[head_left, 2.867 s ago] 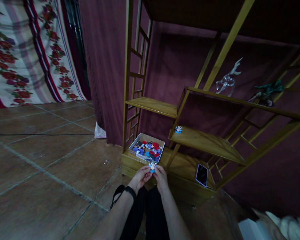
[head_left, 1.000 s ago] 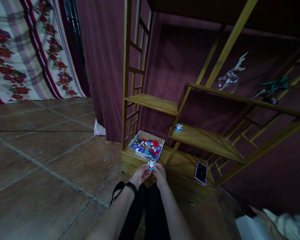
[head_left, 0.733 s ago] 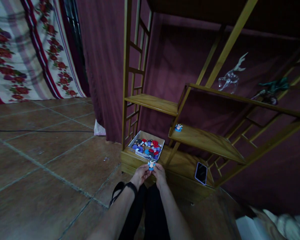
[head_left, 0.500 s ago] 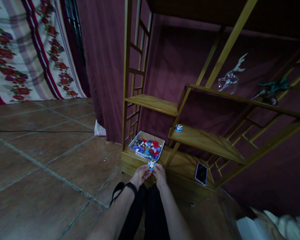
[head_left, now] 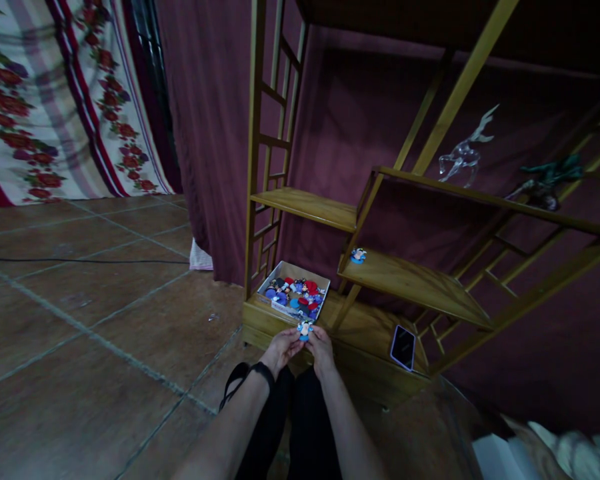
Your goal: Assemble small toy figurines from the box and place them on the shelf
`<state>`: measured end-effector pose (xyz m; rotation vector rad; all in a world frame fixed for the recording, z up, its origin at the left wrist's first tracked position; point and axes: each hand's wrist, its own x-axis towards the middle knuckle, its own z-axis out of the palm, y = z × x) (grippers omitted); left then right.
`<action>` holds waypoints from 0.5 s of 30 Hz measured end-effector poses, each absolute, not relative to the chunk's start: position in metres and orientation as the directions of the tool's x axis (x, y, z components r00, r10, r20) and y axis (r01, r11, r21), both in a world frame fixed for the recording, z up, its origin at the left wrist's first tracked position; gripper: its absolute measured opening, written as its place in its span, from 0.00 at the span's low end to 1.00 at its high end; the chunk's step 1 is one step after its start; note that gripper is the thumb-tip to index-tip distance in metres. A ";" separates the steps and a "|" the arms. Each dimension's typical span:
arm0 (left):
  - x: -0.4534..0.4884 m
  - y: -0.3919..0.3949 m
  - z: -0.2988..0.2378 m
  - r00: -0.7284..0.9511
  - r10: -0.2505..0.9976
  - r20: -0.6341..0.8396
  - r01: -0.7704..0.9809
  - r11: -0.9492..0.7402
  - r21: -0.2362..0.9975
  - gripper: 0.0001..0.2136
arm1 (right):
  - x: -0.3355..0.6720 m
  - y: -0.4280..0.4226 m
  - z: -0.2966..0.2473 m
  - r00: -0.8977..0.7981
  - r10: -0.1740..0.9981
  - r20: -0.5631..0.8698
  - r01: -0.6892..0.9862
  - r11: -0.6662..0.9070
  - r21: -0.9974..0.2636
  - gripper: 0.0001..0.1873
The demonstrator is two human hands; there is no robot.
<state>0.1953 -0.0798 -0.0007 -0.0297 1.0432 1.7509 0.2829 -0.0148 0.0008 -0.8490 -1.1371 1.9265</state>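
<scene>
A small toy figurine (head_left: 305,330) with a blue base is pinched between both hands, in front of the box. My left hand (head_left: 284,348) grips its left side, my right hand (head_left: 321,347) its right side. Just beyond them, an open cardboard box (head_left: 324,283) holds several small figurines in red, purple, blue and black. On the low right shelf (head_left: 405,283) stands a similar blue-based figurine (head_left: 358,256), near the left end.
The wooden shelf unit (head_left: 255,153) rises before me. A phone (head_left: 403,347) lies on its bottom board. A clear glass-like animal ornament (head_left: 463,157) and a dark green ornament (head_left: 550,180) stand higher on the right. A cable (head_left: 90,261) crosses the tiled floor at left.
Both hands keep hold of the figurine in nearly the same place. The whole view has shifted very slightly; nothing else has visibly moved.
</scene>
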 end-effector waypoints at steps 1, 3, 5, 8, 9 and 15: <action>0.195 -0.080 -0.001 -0.450 0.757 -0.475 -0.778 -0.070 0.625 0.05 | 0.283 -0.015 0.000 -0.516 0.840 -0.167 -0.260 -0.339 -0.904 0.16; 0.195 -0.080 -0.001 -0.453 0.756 -0.472 -0.775 -0.074 0.627 0.05 | 0.283 -0.014 0.000 -0.523 0.837 -0.159 -0.260 -0.334 -0.906 0.16; 0.195 -0.080 -0.002 -0.459 0.756 -0.467 -0.771 -0.077 0.632 0.05 | 0.282 -0.014 -0.001 -0.529 0.834 -0.158 -0.256 -0.334 -0.907 0.16; 0.195 -0.080 -0.001 -0.459 0.757 -0.464 -0.768 -0.076 0.636 0.05 | 0.283 -0.014 0.000 -0.530 0.832 -0.167 -0.250 -0.341 -0.906 0.16; 0.195 -0.080 0.000 -0.458 0.757 -0.466 -0.768 -0.073 0.637 0.05 | 0.283 -0.014 0.001 -0.528 0.832 -0.170 -0.248 -0.343 -0.906 0.16; 0.196 -0.081 0.002 -0.463 0.752 -0.468 -0.759 -0.064 0.647 0.05 | 0.282 -0.016 0.004 -0.531 0.829 -0.175 -0.254 -0.353 -0.901 0.16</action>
